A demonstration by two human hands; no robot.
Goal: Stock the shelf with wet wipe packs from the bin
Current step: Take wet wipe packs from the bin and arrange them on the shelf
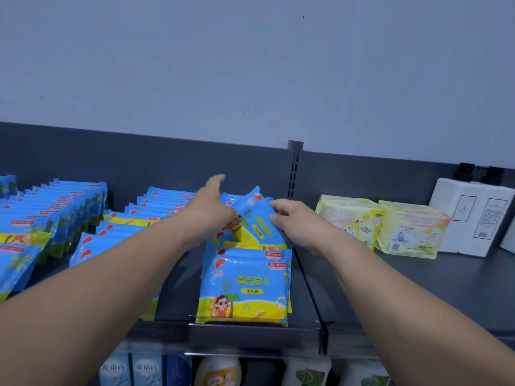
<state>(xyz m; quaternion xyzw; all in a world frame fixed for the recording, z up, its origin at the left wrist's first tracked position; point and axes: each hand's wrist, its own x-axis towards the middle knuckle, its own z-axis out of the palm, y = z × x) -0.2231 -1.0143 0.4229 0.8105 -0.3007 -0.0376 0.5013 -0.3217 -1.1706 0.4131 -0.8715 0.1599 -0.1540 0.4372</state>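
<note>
Blue and yellow wet wipe packs fill the dark top shelf (250,334) in rows. My right hand (295,218) pinches the right edge of one tilted pack (257,221) at the back of the rightmost row. My left hand (211,201) reaches over the same row with fingers stretched toward the back panel, its palm against the left side of that pack. A flat pack (245,285) lies at the front of this row. The bin is out of view.
More rows of blue packs (55,213) stand to the left. Right of the upright divider (294,168) sit two pale yellow tissue packs (354,218) and white boxes (473,215). Bottles and cartons show on the shelf below (217,371).
</note>
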